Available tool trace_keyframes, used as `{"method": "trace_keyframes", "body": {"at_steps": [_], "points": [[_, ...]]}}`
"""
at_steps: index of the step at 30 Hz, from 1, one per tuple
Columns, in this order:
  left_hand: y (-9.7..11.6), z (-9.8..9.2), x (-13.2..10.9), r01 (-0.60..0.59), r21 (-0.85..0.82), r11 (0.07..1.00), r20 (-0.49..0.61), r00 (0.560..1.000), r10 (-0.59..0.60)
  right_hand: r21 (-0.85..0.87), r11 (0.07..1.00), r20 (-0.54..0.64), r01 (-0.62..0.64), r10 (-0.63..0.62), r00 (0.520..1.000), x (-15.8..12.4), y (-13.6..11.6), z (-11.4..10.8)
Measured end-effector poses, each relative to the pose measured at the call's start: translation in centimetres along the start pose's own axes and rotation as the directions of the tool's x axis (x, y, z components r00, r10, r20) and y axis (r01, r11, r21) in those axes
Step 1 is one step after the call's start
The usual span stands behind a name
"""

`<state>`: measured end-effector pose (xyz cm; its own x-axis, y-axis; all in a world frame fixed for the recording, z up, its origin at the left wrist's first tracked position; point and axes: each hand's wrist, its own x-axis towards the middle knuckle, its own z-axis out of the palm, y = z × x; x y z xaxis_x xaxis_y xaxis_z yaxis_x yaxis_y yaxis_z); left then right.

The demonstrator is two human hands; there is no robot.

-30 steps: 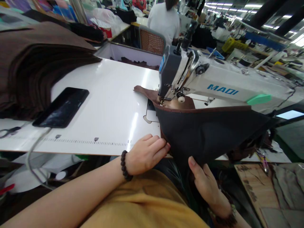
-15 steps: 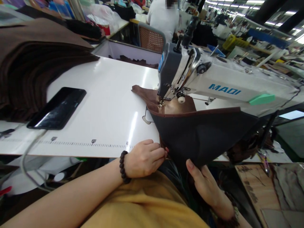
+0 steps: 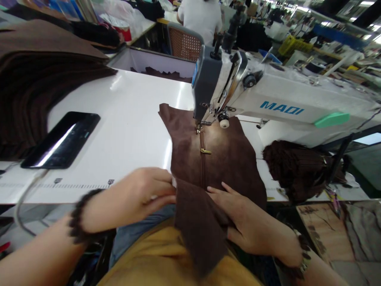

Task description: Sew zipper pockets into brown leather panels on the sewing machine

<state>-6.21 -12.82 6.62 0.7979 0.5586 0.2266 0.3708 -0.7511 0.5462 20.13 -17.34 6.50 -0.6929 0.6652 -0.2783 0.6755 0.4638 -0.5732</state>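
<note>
A brown leather-like panel (image 3: 232, 159) lies spread under the presser foot of the sewing machine (image 3: 199, 126). Down its middle runs a zipper (image 3: 203, 171) with a gold-coloured pull (image 3: 205, 151). The panel's near end is folded over, and this brown flap (image 3: 199, 226) hangs past the table edge towards my lap. My left hand (image 3: 131, 198), slightly blurred, has the panel's left edge pinched between thumb and fingers. My right hand (image 3: 247, 222) rests with fingers stretched and apart on the panel near the fold, its thumb beside the flap.
A phone (image 3: 62, 139) with a cable lies on the white table (image 3: 133, 107) at left, before a tall stack of brown pieces (image 3: 26, 87). A brown bundle (image 3: 294, 171) sits right of the machine. Beyond are a purple-grey bin (image 3: 143, 59), a chair and a person in white.
The dark underside has been turned down, so the brown face and zipper now show. My left hand has moved left and up; my right hand has moved up onto the panel.
</note>
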Motion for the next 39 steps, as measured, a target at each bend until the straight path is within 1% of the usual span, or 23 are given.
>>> {"method": "trace_keyframes", "body": {"at_steps": [1,2,3,4,5,6,7,8,10,12,13,15,17,18,19,21,22,23,25,27,31,35,39], "points": [[-0.4,-2.1,-0.3,0.057,-0.075,0.996,-0.074,0.995,-0.062,-0.021,1.000,0.049,0.002,-0.001,0.999,0.0,0.0,-0.2],[-0.7,-3.9,-0.3,0.118,-0.081,0.990,-0.220,0.966,-0.134,-0.036,0.999,0.083,0.003,0.000,0.997,0.1,-0.1,-0.3],[-1.1,-5.1,-0.1,0.191,-0.043,0.981,-0.328,0.924,-0.194,-0.045,0.999,0.103,0.006,-0.001,0.995,0.1,-0.1,-0.4],[-1.3,-5.7,0.5,0.237,0.001,0.971,-0.376,0.900,-0.219,-0.048,0.999,0.115,0.011,-0.005,0.993,0.0,-0.1,-0.5],[-1.5,-5.6,1.3,0.207,0.037,0.978,-0.249,0.949,-0.192,-0.049,0.999,0.120,0.014,-0.008,0.993,0.0,-0.1,-0.5],[-1.6,-4.8,2.1,0.177,0.050,0.983,-0.150,0.974,-0.168,-0.049,0.999,0.119,0.014,-0.008,0.993,0.0,-0.2,-0.5],[-1.6,-3.6,3.0,0.102,0.046,0.994,-0.067,0.993,-0.099,-0.049,0.999,0.111,0.014,-0.008,0.994,0.0,-0.2,-0.5],[-1.6,-1.9,3.7,0.074,0.074,0.994,0.019,0.997,-0.076,-0.051,0.999,0.101,0.013,-0.008,0.995,0.0,-0.2,-0.5],[-1.4,1.7,4.4,0.035,0.179,0.983,0.130,0.990,-0.058,-0.057,0.998,0.080,0.015,-0.010,0.997,0.0,-0.3,-0.4],[-1.3,4.7,4.1,-0.003,0.274,0.962,0.155,0.987,-0.041,-0.061,0.998,0.063,0.018,-0.014,0.998,-0.1,-0.3,-0.4],[-1.3,5.8,3.7,-0.006,0.311,0.950,0.136,0.990,-0.038,-0.061,0.998,0.057,0.024,-0.021,0.998,-0.1,-0.3,-0.5],[-1.4,7.0,2.8,0.009,0.353,0.936,0.079,0.996,-0.039,-0.063,0.997,0.041,0.049,-0.047,0.998,0.1,0.1,-0.6],[-1.4,7.4,2.2,0.031,0.370,0.929,0.035,0.998,-0.047,-0.073,0.996,-0.051,0.053,-0.057,0.997,0.9,0.8,-0.5],[-1.3,7.4,2.1,0.040,0.376,0.926,0.026,0.998,-0.054,-0.084,0.996,-0.147,0.023,-0.035,0.989,1.5,1.3,-0.4],[-1.3,7.3,2.1,0.047,0.381,0.923,0.026,0.998,-0.061,-0.100,0.995,-0.261,-0.031,0.003,0.965,2.3,1.9,-0.3],[-1.1,7.1,2.2,0.050,0.385,0.921,0.038,0.997,-0.070,-0.143,0.973,-0.472,-0.180,0.093,0.876,4.1,3.1,0.2],[-1.0,7.0,2.3,0.050,0.384,0.922,0.048,0.996,-0.074,-0.179,0.953,-0.532,-0.245,0.116,0.839,4.9,3.6,0.5],[-0.9,6.8,2.4,0.050,0.379,0.924,0.057,0.995,-0.077,-0.225,0.931,-0.557,-0.287,0.119,0.822,5.7,4.1,0.7],[-1.0,6.4,2.6,0.061,0.361,0.931,0.062,0.994,-0.089,-0.323,0.897,-0.549,-0.301,0.082,0.832,6.7,4.8,1.2],[-1.4,6.0,3.1,0.084,0.350,0.933,0.044,0.993,-0.106,-0.378,0.890,-0.518,-0.255,0.025,0.855,7.0,5.2,1.4],[-3.1,5.3,4.7,0.090,0.414,0.906,-0.013,0.996,-0.093,-0.366,0.915,-0.478,-0.170,-0.028,0.878,6.7,5.5,1.5],[-4.5,5.8,6.0,0.100,0.467,0.879,-0.012,0.994,-0.106,-0.359,0.921,-0.467,-0.154,-0.034,0.884,6.5,5.9,1.3],[-4.4,6.8,6.0,0.120,0.511,0.851,-0.036,0.992,-0.119,-0.370,0.917,-0.449,-0.150,-0.035,0.893,6.6,6.1,1.2]]}}
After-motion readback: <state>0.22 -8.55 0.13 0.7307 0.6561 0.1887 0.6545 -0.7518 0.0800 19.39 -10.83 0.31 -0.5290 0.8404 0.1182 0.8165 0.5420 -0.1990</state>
